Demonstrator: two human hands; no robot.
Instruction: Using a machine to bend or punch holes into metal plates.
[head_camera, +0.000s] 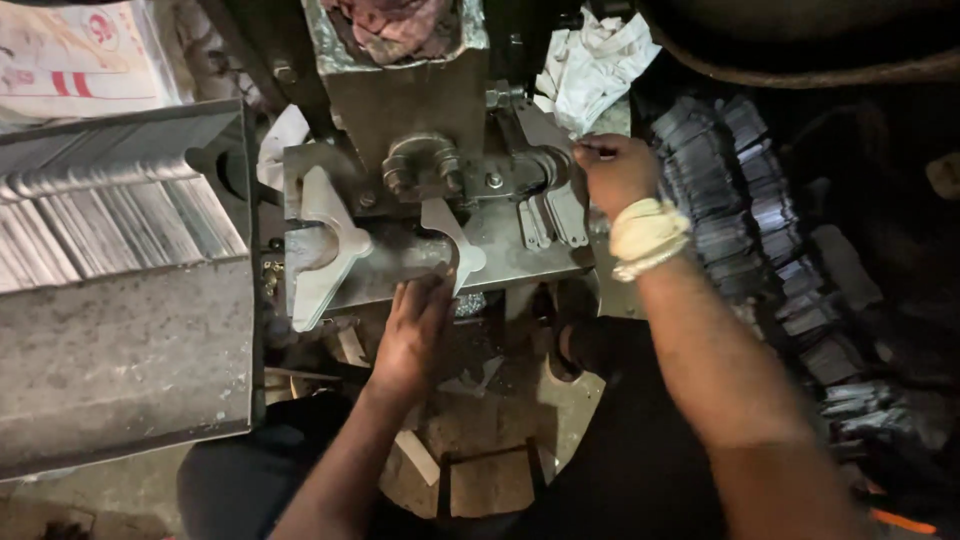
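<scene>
- Steel press bed (520, 255) sits mid-frame; the machine's upper part is cut off at top edge, w/ a rag (390, 25) stuffed in it.
- Left hand (412, 330) reaches under the bed's front edge, fingertips pressed on a flat metal blank (385, 275); fingers partly lost in shadow, so can't tell if it's gripping or just pushing.
- Right hand (615, 172) is clenched round a small dark lever (590, 150) at the machine's right side; most of the lever is hidden in the fist. Cloth band (648, 235) wraps the wrist.
- Two pale shaped guide plates (325, 245) flank the blank.
- Tray of stacked thin metal strips (110, 225) to the left, w/ a grey sheet (120, 360) below it.
- Dark pile of cut pieces (745, 215) on the right, hard to make out.
- White cloth (590, 60) bunched behind the right hand.
</scene>
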